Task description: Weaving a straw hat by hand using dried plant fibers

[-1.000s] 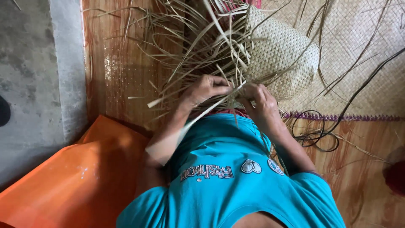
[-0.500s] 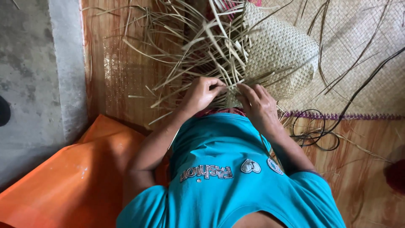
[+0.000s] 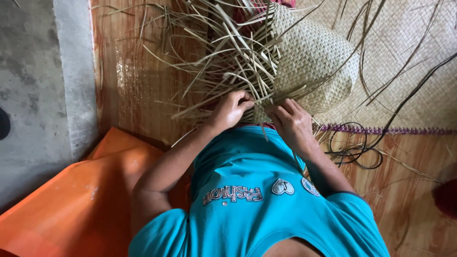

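A half-woven pale straw piece lies in front of me, and many loose straw strips fan out from its unfinished edge to the left. My left hand is curled, pinching strips at that edge. Just to its right, my right hand presses its fingers on the weave's near edge and grips strips there. The two hands nearly touch. My teal shirt fills the lower middle and hides my lap.
A finished woven mat with a purple border lies at the right on a wood-patterned floor. Dark cords coil near my right arm. An orange sheet lies at the lower left beside grey concrete.
A long strip that ran down across my left forearm has been pulled up into the weave. Both hands have closed in together at the weaving edge.
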